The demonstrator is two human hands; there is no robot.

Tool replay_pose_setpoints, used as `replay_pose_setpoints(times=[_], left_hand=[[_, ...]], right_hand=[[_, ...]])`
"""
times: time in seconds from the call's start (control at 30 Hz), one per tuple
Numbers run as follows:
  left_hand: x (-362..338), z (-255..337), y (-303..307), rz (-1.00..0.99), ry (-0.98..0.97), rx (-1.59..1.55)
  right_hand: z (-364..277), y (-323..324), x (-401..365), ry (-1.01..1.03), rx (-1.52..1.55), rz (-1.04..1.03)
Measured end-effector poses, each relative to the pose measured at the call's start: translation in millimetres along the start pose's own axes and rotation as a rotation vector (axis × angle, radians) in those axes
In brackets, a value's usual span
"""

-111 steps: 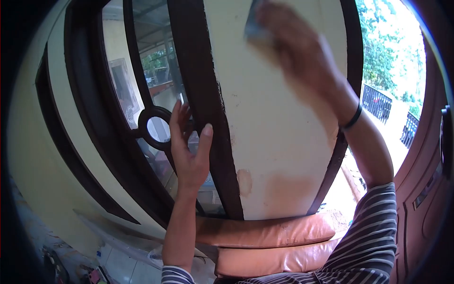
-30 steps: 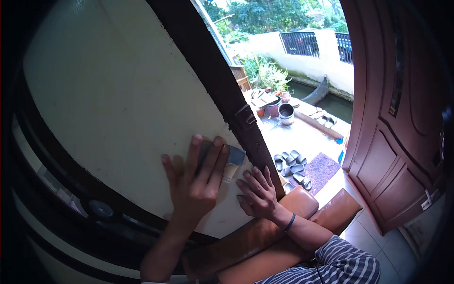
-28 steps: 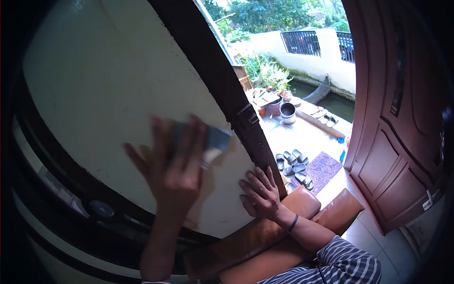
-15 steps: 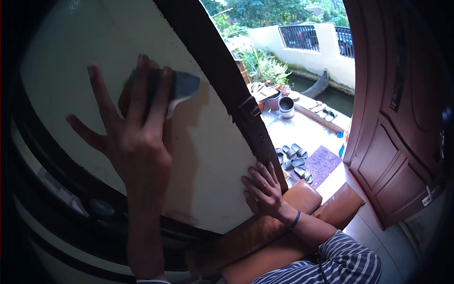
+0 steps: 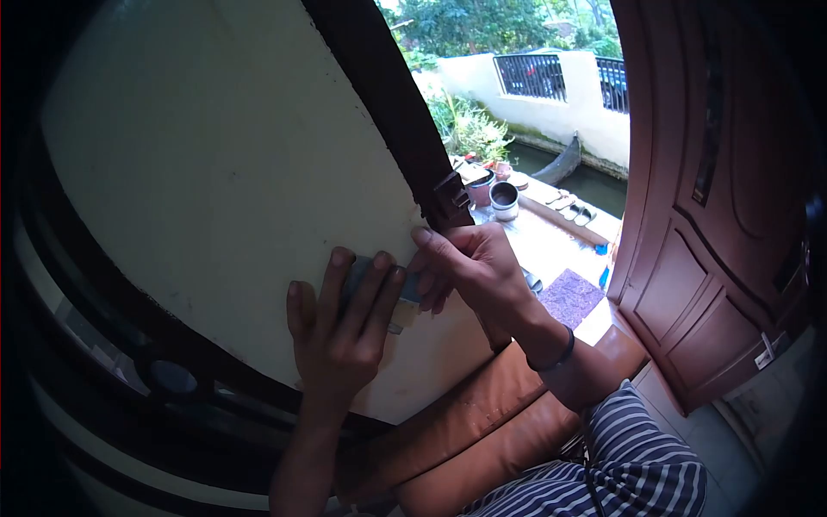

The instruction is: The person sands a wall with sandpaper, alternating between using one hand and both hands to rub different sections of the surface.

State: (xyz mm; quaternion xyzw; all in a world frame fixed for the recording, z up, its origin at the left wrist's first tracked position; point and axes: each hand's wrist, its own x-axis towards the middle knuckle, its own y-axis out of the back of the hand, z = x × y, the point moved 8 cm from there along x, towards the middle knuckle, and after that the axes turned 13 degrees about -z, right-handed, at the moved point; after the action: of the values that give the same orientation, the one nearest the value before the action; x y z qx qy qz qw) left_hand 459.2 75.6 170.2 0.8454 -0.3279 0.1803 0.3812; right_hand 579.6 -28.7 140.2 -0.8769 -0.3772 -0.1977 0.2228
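Note:
A folded grey-blue sheet that looks like sandpaper [image 5: 407, 284] lies against the cream wall panel [image 5: 215, 172], a paler edge showing below it. My left hand [image 5: 345, 336] presses it there, fingers over its front; the thumb is hidden. From the right, my right hand [image 5: 482, 267] reaches in with curled fingers at the sheet's right end. The right thumb is up near the dark wooden frame [image 5: 379, 95]. How firmly the right fingers grip the sheet is hard to see.
Brown padded cushions [image 5: 482, 414] lie below the panel. To the right stands a carved wooden door [image 5: 689, 302], swung open. Outside are a purple mat [image 5: 570, 297], a bucket [image 5: 504, 202], sandals [image 5: 577, 211], a pond [image 5: 603, 185] and a white wall [image 5: 465, 82].
My left hand has moved down and right across the panel with the sandpaper. My right hand has left the panel's lower right edge, rising to the sheet.

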Motion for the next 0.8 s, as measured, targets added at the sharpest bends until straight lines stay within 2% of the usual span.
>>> replay_pose_setpoints(times=[0.13, 0.8], left_hand=[[-6.6, -1.3, -1.5, 0.009, -0.008, -0.008], [-6.0, -2.2, -0.6, 0.025, -0.009, -0.023]], right_hand=[[7.0, 2.9, 2.2, -0.041, 0.109, 0.029], [10.1, 5.5, 5.4, -0.119, 0.115, 0.012]])
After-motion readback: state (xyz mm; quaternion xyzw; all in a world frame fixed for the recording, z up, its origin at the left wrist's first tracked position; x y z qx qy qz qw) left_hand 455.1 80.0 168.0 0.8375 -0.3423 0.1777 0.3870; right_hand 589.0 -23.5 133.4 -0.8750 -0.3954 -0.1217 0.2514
